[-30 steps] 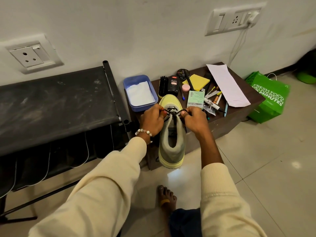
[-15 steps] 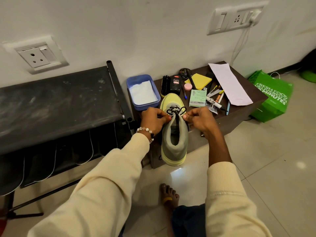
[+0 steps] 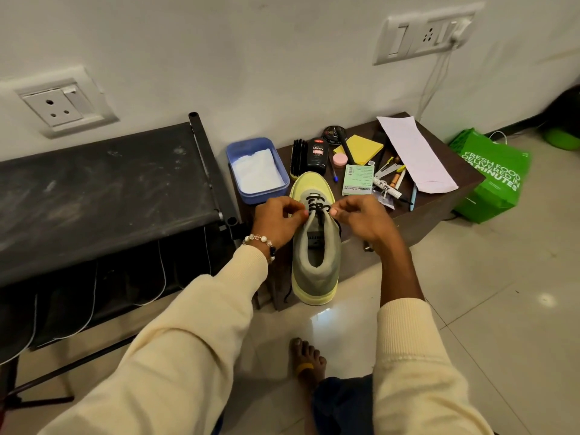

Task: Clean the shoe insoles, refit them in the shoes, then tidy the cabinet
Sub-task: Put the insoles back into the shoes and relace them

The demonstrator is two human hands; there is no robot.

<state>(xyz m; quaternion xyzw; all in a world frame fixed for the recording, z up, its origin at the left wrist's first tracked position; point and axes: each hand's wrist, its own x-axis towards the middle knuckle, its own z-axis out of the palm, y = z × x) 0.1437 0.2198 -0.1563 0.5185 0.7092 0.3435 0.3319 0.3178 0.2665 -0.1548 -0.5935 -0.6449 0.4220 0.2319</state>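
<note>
A grey-green shoe (image 3: pixel 315 268) with a yellow sole and toe rests toe-first on the front edge of the low brown cabinet (image 3: pixel 439 202), its heel hanging over the floor. Black laces (image 3: pixel 315 204) run across its tongue. My left hand (image 3: pixel 277 219) pinches the lace on the shoe's left side, and my right hand (image 3: pixel 361 219) pinches the lace on the right side. The inside of the shoe looks dark; I cannot make out an insole.
On the cabinet lie a blue tub (image 3: pixel 257 169) with white cloth, a shoe brush (image 3: pixel 297 158), a polish bottle (image 3: pixel 317 155), a yellow pad (image 3: pixel 361 149), pens and a white envelope (image 3: pixel 414 153). A black shoe rack (image 3: pixel 94 189) stands left, a green bag (image 3: pixel 492 177) right. My bare foot (image 3: pixel 306 362) is below.
My hands have drawn slightly apart on the laces, the left to the left and the right to the right. The shoe stays in place on the cabinet edge.
</note>
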